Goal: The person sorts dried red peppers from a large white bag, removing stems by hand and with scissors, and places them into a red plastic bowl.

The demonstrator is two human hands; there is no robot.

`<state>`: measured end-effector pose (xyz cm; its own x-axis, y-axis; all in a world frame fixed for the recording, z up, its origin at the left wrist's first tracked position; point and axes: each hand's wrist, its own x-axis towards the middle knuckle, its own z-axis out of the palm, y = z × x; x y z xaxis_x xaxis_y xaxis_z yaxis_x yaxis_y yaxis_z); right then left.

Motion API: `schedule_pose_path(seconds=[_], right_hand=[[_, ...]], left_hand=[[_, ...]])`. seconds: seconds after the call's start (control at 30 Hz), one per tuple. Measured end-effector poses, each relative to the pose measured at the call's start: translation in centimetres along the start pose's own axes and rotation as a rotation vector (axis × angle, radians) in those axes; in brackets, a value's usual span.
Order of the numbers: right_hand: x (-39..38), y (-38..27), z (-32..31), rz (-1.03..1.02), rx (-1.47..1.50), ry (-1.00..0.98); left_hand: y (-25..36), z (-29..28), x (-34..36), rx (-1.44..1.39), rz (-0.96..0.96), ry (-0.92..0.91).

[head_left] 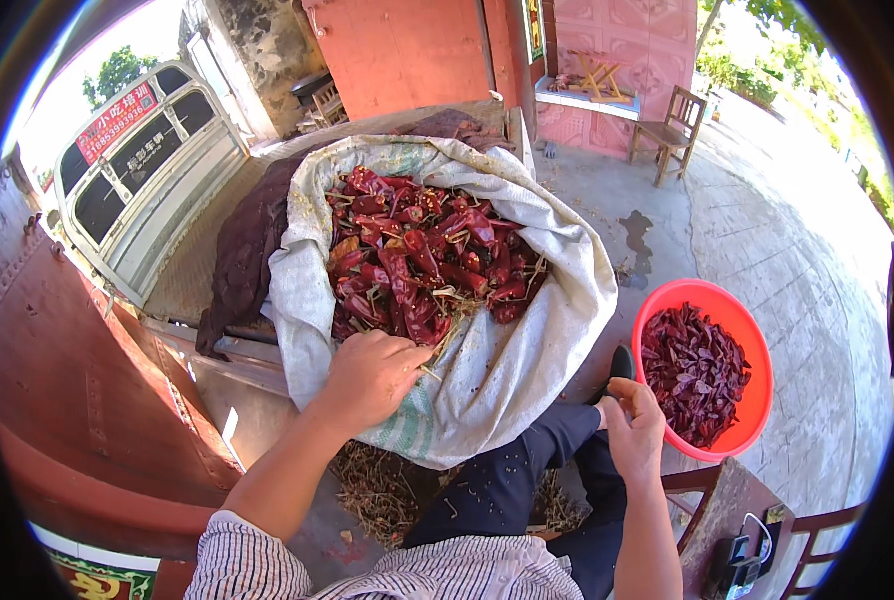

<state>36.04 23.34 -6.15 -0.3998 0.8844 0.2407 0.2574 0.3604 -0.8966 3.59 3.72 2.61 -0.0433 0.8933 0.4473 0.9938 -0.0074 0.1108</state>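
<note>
A large off-white woven sack (pixel 567 290) sits in the middle with its rim rolled down, full of dried red chillies (pixel 417 250) and some straw-like stems. My left hand (pixel 372 375) is at the sack's near inner edge, fingers curled by chillies and pale stems; what they grip is unclear. My right hand (pixel 632 425) is right of the sack, beside a round red plastic basin (pixel 752 400) holding dark red chilli pieces (pixel 692 370). Its fingers are curled, with their contents hidden.
Behind the sack are a cart bed (pixel 192 250) and dark cloth (pixel 247 240). A wooden chair (pixel 667 140) stands by a ledge at back right. A wooden seat holding a black device (pixel 732 550) is at lower right. Stalks (pixel 377 490) lie below the sack, near my legs.
</note>
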Motion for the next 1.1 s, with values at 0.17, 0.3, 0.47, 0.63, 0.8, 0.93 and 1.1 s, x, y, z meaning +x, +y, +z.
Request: schedule_pose_path(seconds=[0.17, 0.3, 0.47, 0.63, 0.8, 0.93, 1.1], right_hand=[[-2.2, -3.1, 2.0, -0.046, 0.069, -0.187], [-1.9, -9.1, 3.9, -0.358, 0.111, -0.204], [-1.6, -12.3, 7.3, -0.469, 0.257, -0.421], [-2.1, -10.8, 7.1, -0.122, 0.545, -0.775], [-2.4, -11.9, 6.8, 0.144, 0.584, -0.872], [-2.4, -11.4, 7.3, -0.266, 0.307, -0.725], [-2.3, -10.6, 7.5, -0.413, 0.317, -0.723]], left_hand=[[1.3, -1.9, -1.8, -0.220, -0.057, 0.214], [3.2, -2.5, -2.7, -0.705, -0.313, 0.153], [5.6, -1.0, -3.4, -1.092, -0.312, 0.136], [5.7, 0.3, -2.8, -1.022, -0.212, 0.087], [5.6, 0.2, -2.3, -0.726, -0.036, 0.097], [6.5, -0.4, -1.8, -0.689, -0.067, 0.009], [6.6, 1.5, -3.5, -1.287, -0.363, -0.017]])
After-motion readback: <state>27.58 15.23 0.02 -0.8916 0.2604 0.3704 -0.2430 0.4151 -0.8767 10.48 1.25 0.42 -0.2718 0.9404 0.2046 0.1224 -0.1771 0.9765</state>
